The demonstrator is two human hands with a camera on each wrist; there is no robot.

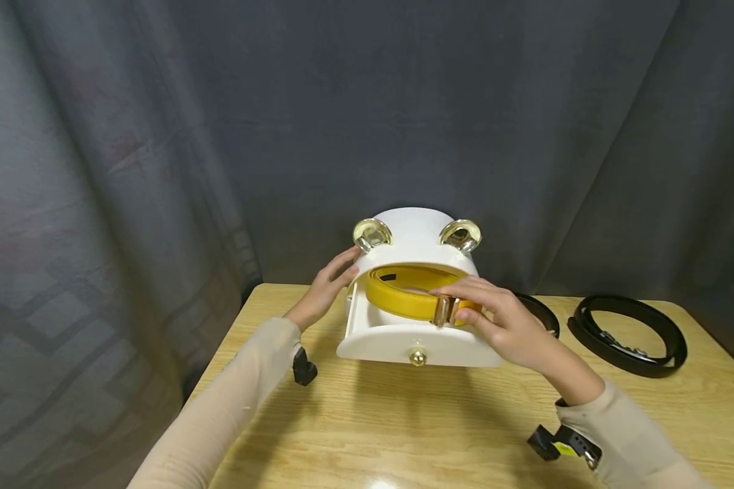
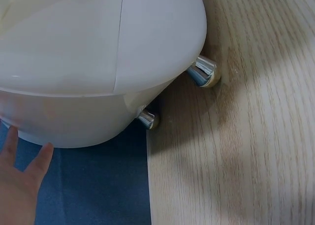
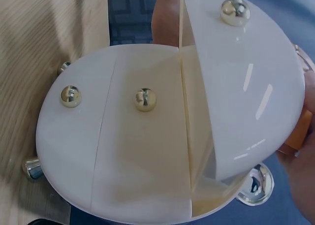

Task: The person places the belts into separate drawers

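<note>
While the left hand lies with straight fingers against the rounded side of the white box, the right hand curls its fingers over the gold buckle of the yellow belt and pinches it there. The belt sits coiled inside the open drawer, which stands pulled out from the box toward the person, just beneath the right fingertips. A small gold knob marks the drawer front, below and to the left of the right fingers. Two shiny gold feet stick up at the far top of the box, beyond the left fingertips; the box lies tipped on its side on the wooden table.

In the left wrist view the left fingers are relaxed and spread, touching the lower curve of the white shell, with the metal feet off to their right over the table edge. In the right wrist view the drawer front swings out beside the right fingers, a strip of orange-yellow belt showing under them.

To the right of the right hand, two black belts lie coiled on the table, the nearer one partly hidden behind the wrist. Both forearms wear beige sleeves.
</note>
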